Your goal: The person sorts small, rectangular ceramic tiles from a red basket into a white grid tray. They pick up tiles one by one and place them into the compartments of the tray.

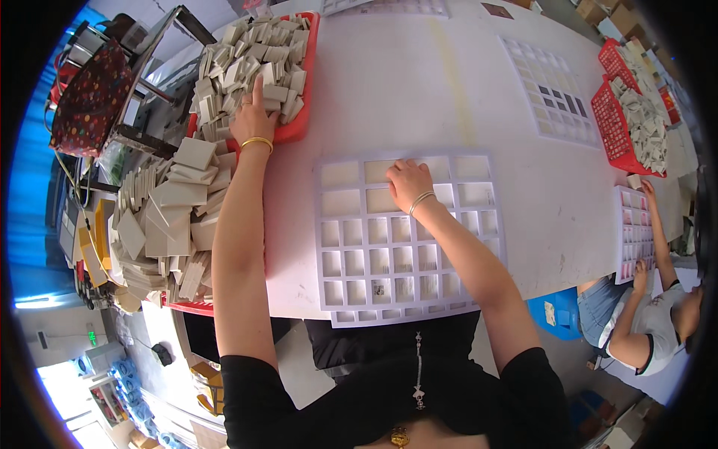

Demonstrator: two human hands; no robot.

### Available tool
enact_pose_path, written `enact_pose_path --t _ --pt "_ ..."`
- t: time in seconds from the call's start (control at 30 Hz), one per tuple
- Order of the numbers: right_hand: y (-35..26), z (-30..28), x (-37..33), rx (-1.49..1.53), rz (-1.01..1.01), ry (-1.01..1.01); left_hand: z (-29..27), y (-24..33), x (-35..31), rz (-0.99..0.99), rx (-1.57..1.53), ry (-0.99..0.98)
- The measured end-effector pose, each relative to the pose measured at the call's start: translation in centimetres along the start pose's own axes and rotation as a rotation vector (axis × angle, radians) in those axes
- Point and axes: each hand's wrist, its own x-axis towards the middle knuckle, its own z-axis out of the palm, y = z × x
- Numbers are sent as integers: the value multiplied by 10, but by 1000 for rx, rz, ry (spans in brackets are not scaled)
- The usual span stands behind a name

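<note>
My left hand [253, 120] reaches over a red basket [308, 97] heaped with small pale tiles [258, 52]. Its index finger is stretched out across the tiles, and nothing shows held in it. In front of me lies a white compartment tray [323, 239], with large cells in the far rows and smaller ones nearer. My right hand [410, 183] is over the far middle cells, its fingers curled downward; whatever they hold, if anything, is hidden. Two cells just left of it show a beige surface. Some near cells show printed labels.
Larger pale tiles [168, 217] pile up in another red container [191, 307] at the left edge. Across the table [374, 82] lies a second tray [550, 93] with some dark pieces. Red baskets [613, 123] stand far right, where another person [647, 329] works at a tray.
</note>
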Motion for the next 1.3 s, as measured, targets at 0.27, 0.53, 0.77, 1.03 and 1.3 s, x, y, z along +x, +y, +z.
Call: enact_pose_path --t 0.27,0.53,0.77,1.03,1.3 --pt "0 0 1 -4 -9 -16 35 -25 18 169 28 145" --pt "-3 -17 8 -4 20 -160 22 -5 9 -477 -1612 258" --pt "-18 -82 -1 1128 32 169 -34 81 -167 -456 -2042 -625" --pt "-31 -68 -53 1196 66 -256 -47 102 -260 -709 -1833 -766" --pt "-50 -54 -76 1248 154 -103 -21 88 -280 -856 -1900 -503"
